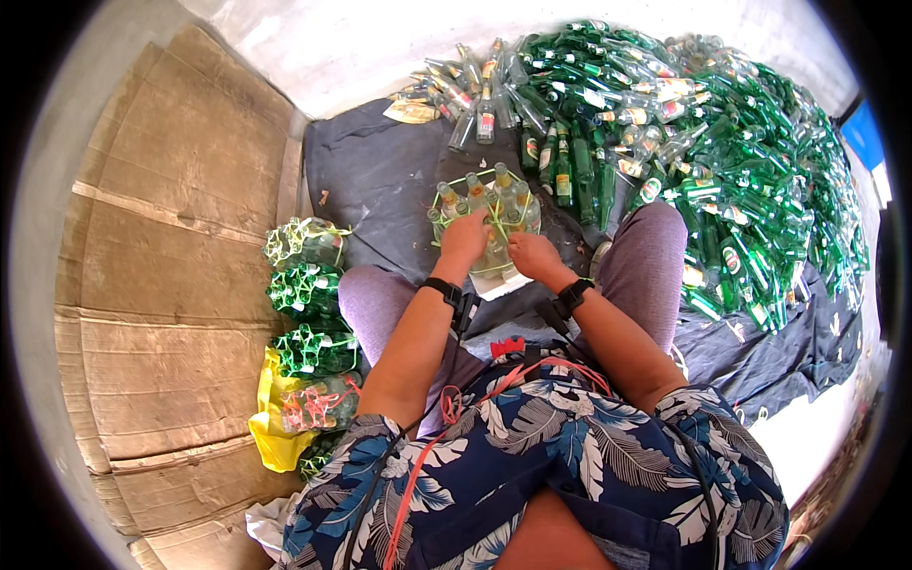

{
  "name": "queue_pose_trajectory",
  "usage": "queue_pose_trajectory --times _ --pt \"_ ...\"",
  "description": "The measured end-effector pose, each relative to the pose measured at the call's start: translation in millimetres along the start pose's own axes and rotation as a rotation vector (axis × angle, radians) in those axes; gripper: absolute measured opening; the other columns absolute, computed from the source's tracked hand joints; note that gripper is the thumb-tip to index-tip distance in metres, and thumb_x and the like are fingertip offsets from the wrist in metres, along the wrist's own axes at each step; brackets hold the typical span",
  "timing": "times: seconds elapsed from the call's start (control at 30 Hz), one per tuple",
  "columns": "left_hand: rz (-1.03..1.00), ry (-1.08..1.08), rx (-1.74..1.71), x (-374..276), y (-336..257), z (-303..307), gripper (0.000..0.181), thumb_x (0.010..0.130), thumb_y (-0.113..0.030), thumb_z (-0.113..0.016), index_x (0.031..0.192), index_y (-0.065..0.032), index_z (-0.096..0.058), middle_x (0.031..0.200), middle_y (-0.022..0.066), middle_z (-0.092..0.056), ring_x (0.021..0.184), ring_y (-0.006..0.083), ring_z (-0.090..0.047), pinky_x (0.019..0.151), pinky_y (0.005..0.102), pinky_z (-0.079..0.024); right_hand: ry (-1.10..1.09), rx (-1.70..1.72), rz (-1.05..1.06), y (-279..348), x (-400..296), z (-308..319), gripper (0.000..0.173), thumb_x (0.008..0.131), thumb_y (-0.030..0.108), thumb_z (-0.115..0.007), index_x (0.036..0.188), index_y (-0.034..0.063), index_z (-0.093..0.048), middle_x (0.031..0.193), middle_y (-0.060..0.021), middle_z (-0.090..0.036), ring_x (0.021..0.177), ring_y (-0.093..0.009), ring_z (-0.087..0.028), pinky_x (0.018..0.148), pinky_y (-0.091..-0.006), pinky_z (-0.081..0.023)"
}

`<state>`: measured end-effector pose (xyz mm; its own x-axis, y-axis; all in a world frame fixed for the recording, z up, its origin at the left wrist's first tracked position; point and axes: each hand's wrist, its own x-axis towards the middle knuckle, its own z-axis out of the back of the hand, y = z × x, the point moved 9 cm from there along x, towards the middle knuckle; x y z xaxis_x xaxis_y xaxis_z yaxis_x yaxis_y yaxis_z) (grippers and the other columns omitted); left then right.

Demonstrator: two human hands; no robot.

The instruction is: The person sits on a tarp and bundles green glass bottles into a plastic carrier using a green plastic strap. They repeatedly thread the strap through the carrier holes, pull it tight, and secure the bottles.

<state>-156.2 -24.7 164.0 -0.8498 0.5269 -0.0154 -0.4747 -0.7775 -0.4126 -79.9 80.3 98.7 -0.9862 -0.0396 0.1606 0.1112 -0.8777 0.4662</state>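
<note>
A bundle of clear glass bottles (474, 189) stands upright between my knees, on a white block (502, 285). Light green plastic twine (496, 214) runs around the bundle and crosses between the bottle necks. My left hand (467, 239) is over the near left part of the bundle, its fingers closed on the twine near the middle. My right hand (534, 255) is at the near right edge, fingers curled at a strand of the same twine. The fingertips of both hands are partly hidden.
A large heap of loose green and clear bottles (712, 142) spreads from ahead to the right on a dark sheet (356, 164). Tied bottle bundles (306, 288) and a yellow plastic bag (271, 427) lie at the left beside cardboard sheets (178, 263). Pink twine (420, 463) hangs across my shirt.
</note>
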Motion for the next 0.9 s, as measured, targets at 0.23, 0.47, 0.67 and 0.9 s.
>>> queue_pose_trajectory --times 0.23,0.47,0.67,0.9 --pt "-0.003 -0.006 -0.006 1.4 3.2 -0.9 0.029 0.088 -0.027 -0.068 0.113 -0.0135 -0.066 0.095 0.0170 -0.071 0.093 0.0377 -0.068 0.078 0.0490 -0.052 0.035 -0.026 -0.019 -5.3 4.3 -1.1 0.018 0.085 0.014 -0.056 0.073 0.0055 -0.066 0.085 -0.0103 -0.062 0.080 -0.033 -0.067 0.064 -0.0441 -0.055" --pt "0.051 0.070 0.028 0.6 6.8 -6.2 0.028 0.091 -0.030 -0.062 0.117 -0.0202 -0.067 0.102 0.0153 -0.072 0.097 0.0355 -0.068 0.081 0.0473 -0.053 0.059 0.249 0.075 3.0 8.8 41.9 0.016 0.084 0.014 -0.055 0.084 0.0065 -0.069 0.085 -0.0144 -0.065 0.081 -0.034 -0.066 0.071 -0.0431 -0.053" --pt "0.086 0.077 0.025 1.2 9.0 -7.9 0.028 0.091 -0.031 -0.061 0.117 -0.0214 -0.067 0.101 0.0138 -0.072 0.097 0.0345 -0.069 0.080 0.0470 -0.054 0.176 0.595 -0.146 -9.9 23.8 67.4 0.011 0.083 0.011 -0.058 0.085 0.0059 -0.068 0.075 -0.0104 -0.059 0.071 -0.027 -0.059 0.063 -0.0367 -0.046" --pt "0.138 0.108 -0.041 2.4 2.8 -1.3 0.035 0.091 -0.045 -0.061 0.111 -0.0184 -0.071 0.100 0.0110 -0.074 0.094 0.0322 -0.070 0.081 0.0464 -0.054 0.285 1.246 -0.746 -46.2 33.9 43.7 0.010 0.087 0.015 -0.058 0.087 0.0062 -0.064 0.059 0.0064 -0.038 0.046 -0.009 -0.030 0.045 -0.0300 -0.022"
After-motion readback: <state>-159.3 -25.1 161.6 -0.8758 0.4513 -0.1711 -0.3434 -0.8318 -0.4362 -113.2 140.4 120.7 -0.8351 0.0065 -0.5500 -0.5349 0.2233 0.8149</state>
